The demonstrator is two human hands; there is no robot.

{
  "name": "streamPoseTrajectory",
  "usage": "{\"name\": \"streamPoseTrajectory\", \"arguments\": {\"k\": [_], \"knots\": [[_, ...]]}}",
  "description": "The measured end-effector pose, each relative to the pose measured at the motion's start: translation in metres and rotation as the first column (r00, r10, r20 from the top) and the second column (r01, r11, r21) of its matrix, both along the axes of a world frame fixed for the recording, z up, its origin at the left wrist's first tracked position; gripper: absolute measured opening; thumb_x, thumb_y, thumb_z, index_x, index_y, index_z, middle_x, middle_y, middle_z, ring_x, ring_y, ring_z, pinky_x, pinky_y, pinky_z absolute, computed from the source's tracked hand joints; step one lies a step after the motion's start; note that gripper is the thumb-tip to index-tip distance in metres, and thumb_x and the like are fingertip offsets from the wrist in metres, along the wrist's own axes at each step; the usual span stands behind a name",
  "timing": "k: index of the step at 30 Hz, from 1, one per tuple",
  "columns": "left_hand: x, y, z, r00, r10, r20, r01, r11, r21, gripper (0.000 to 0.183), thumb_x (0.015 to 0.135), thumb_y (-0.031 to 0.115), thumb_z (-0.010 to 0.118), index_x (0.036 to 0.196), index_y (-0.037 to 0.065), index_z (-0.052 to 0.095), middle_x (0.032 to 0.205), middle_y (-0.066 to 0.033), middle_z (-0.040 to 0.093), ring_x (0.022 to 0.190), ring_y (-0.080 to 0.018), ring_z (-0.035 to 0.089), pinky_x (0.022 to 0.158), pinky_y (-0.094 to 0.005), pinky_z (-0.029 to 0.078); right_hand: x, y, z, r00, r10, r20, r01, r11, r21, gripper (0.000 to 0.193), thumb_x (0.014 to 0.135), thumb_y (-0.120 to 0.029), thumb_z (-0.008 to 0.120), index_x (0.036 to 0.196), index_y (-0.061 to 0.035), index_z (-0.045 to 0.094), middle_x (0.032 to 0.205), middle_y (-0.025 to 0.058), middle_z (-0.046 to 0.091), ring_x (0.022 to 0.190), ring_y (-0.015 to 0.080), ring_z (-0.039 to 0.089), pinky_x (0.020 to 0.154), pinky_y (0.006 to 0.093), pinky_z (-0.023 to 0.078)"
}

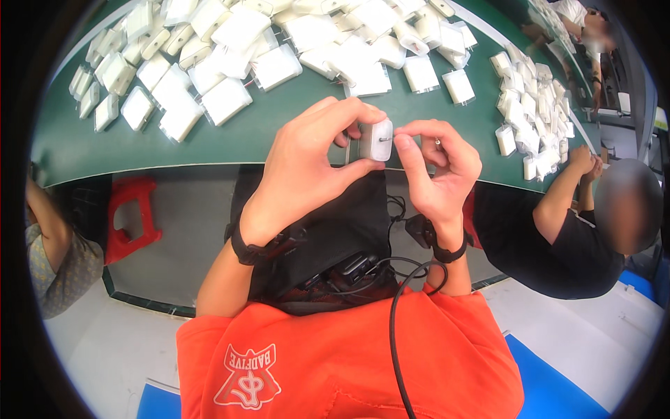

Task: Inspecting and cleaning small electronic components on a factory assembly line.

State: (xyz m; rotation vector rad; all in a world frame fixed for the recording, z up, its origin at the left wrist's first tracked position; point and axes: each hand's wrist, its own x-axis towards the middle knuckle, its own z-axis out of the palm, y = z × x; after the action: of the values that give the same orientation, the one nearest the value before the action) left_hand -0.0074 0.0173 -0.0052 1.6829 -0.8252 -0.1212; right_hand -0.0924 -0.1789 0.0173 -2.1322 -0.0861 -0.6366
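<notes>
Head view: left hand [307,164] grips 1 white block [377,148], thumb opposite fingers, over green table's [230,150] near edge; visible face's long axis points away from body. Right hand [447,174] just right, fingertips nearly closed at dark lead [385,139]; can't tell if gripped.

The head-worn fisheye camera is looking down closely on the left hand [303,159] and right hand [447,178], the green table [202,148] spreading toward twelve o'clock.

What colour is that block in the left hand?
The block is white, best seen in the head view.
</notes>
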Motion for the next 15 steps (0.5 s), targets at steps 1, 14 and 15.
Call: {"name": "streamPoseTrajectory", "arguments": {"k": [1,14,15], "knots": [[-0.0002,0.0002,0.0001,1.0,0.001,-0.001,-0.001,1.0,-0.001,0.048,0.077,0.001,0.094,0.12,0.006,0.073,0.122,-0.0053,0.079,0.096,-0.0197,0.072,0.078,-0.0309,0.056,0.0004,0.0009,-0.0001,1.0,-0.009,-0.017,0.01,1.0,0.017,0.015,0.088,-0.001,0.085,0.101,-0.002,0.079,0.073,-0.0024,0.063,0.057,0.0032,0.035,0.052,0.0248,0.023],[-0.0001,0.0002,-0.0023,1.0,0.001,0.013,-0.001,1.0,-0.001,0.05,0.076,0.002,0.094,0.121,0.005,0.073,0.122,-0.006,0.079,0.092,-0.0202,0.07,0.077,-0.0314,0.056,-0.0061,0.0007,-0.0009,0.992,-0.017,-0.127,0.033,0.991,0.128,0.012,0.09,-0.001,0.083,0.101,-0.0019,0.078,0.067,-0.0059,0.048,0.059,0.0035,0.031,0.055,0.0254,0.023],[-0.0001,0.0005,-0.0025,1.0,0.001,0.013,-0.001,1.0,0.002,0.05,0.076,0.003,0.095,0.121,0.005,0.073,0.122,-0.0059,0.079,0.092,-0.0202,0.07,0.077,-0.0315,0.056,-0.0058,0.0007,-0.0007,0.992,0.0,-0.128,0.018,0.99,0.141,0.011,0.091,-0.001,0.082,0.101,-0.002,0.078,0.066,-0.0065,0.043,0.06,0.0037,0.03,0.055,0.0257,0.022]]}}
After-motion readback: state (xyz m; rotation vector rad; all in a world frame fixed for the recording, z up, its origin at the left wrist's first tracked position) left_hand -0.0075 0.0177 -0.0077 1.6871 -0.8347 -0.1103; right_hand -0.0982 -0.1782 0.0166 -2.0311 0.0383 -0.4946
